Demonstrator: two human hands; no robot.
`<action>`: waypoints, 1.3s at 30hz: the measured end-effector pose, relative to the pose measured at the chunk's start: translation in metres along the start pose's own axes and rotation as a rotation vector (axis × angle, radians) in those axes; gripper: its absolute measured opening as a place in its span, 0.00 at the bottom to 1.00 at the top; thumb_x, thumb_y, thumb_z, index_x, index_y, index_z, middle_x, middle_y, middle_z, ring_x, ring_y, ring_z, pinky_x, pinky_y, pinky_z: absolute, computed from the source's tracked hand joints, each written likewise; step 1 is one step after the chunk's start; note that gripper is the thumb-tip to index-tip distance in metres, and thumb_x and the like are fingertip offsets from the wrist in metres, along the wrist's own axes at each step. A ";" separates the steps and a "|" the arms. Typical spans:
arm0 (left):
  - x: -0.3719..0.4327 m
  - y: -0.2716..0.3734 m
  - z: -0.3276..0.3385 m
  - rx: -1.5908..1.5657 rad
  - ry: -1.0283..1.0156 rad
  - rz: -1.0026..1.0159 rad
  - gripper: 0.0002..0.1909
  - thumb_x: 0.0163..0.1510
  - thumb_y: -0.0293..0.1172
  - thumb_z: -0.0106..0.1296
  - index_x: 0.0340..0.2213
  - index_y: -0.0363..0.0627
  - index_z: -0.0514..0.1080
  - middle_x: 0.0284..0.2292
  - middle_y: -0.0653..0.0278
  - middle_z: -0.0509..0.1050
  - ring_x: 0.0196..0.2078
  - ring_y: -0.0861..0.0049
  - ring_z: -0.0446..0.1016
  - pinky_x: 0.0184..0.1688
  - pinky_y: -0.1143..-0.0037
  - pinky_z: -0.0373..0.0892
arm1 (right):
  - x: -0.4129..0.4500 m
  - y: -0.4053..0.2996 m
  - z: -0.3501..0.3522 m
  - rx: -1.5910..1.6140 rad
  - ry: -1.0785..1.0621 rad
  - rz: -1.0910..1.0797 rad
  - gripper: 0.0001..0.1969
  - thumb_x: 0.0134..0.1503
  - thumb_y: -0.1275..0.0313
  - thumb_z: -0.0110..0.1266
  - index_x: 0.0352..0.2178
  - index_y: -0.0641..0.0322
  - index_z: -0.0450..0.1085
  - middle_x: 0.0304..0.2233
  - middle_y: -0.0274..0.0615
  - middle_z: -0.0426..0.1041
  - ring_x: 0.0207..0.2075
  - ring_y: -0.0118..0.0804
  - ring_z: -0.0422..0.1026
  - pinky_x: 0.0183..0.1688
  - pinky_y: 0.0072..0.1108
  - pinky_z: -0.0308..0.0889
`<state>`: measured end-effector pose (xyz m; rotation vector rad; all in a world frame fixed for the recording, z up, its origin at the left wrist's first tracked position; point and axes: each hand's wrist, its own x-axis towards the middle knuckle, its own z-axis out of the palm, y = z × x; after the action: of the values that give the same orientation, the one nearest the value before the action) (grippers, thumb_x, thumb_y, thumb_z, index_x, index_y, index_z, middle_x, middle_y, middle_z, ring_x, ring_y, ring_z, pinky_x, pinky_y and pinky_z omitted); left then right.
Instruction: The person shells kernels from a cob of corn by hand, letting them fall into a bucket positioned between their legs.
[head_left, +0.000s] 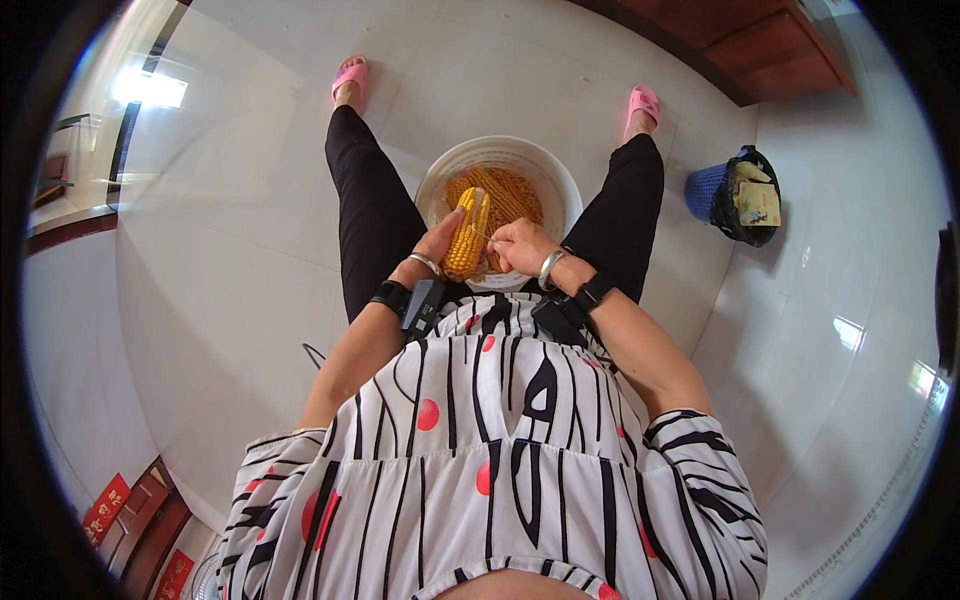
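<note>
My left hand grips a yellow corn cob from its left side, holding it tilted over the bucket. Bare strips without kernels show along the upper right of this cob. In my right hand is a thin metal tool, pinched between thumb and fingers, its tip at the cob's right side. Its full shape is hidden by my fingers. Below both hands stands a white plastic bucket between my legs. Several orange-yellow corn cobs and loose kernels lie inside it.
On the right, a blue waste basket with a black liner holds rubbish and a printed carton. A reddish-brown wooden cabinet stands at the upper right. Pale floor tiles surround my feet in pink slippers.
</note>
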<state>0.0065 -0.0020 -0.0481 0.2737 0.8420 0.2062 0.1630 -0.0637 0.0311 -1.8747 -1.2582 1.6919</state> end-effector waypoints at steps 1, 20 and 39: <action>0.000 0.001 0.001 0.032 -0.003 -0.005 0.23 0.47 0.47 0.38 0.36 0.39 0.61 0.27 0.59 0.69 0.24 0.73 0.69 0.24 0.79 0.68 | -0.002 -0.001 -0.002 0.004 -0.045 0.001 0.09 0.45 0.75 0.39 0.22 0.68 0.66 0.11 0.35 0.66 0.14 0.24 0.64 0.20 0.16 0.60; -0.005 0.000 0.002 0.304 0.009 -0.060 0.22 0.45 0.45 0.42 0.33 0.35 0.63 0.24 0.60 0.69 0.21 0.75 0.69 0.23 0.80 0.66 | -0.003 -0.013 -0.023 -0.206 -0.292 0.041 0.10 0.43 0.74 0.39 0.23 0.67 0.68 0.11 0.35 0.66 0.14 0.23 0.65 0.19 0.16 0.60; -0.002 0.001 0.005 0.082 0.069 0.106 0.21 0.47 0.45 0.39 0.32 0.36 0.63 0.23 0.59 0.69 0.22 0.74 0.69 0.23 0.80 0.66 | 0.009 -0.006 0.008 -0.299 0.068 -0.057 0.09 0.45 0.73 0.41 0.20 0.65 0.68 0.12 0.38 0.66 0.16 0.29 0.65 0.21 0.20 0.60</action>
<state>0.0090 -0.0026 -0.0438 0.3905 0.9067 0.2819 0.1529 -0.0561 0.0284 -2.0176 -1.5929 1.4633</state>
